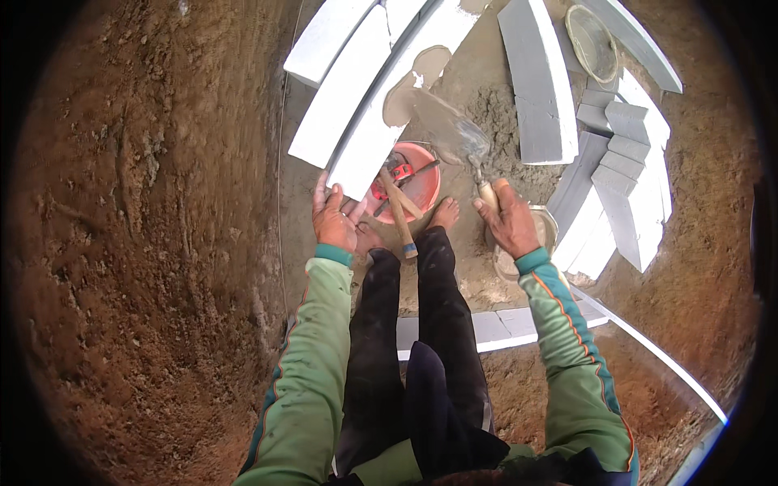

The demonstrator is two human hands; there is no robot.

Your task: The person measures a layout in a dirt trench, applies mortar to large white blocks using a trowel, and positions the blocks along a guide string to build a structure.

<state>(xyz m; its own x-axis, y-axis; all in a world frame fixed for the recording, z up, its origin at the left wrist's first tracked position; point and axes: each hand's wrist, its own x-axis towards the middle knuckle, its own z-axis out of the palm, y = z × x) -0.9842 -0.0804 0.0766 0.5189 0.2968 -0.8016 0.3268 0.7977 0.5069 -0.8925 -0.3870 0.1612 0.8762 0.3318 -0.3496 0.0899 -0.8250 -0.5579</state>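
A brick trowel (446, 128) with a wide, mortar-smeared metal blade is in my right hand (512, 223), whose fingers wrap its pale wooden handle. The blade points up and left, its tip close to grey mortar (408, 95) spread on a long white block (365, 154). My left hand (335, 223) holds the near end of that block, with the fingers at its left corner and the thumb toward the right. A dark gap runs between this block and the white blocks (328, 117) along its left side.
Between my hands and bare feet stands a pink bucket (432, 182) holding a hammer (395, 212) and red tools. Wet mortar (498, 113) lies beyond. More blocks (539, 97) and grey offcuts (624, 158) stand right; a round pail (592, 40) sits behind. An earth bank (154, 243) rises left.
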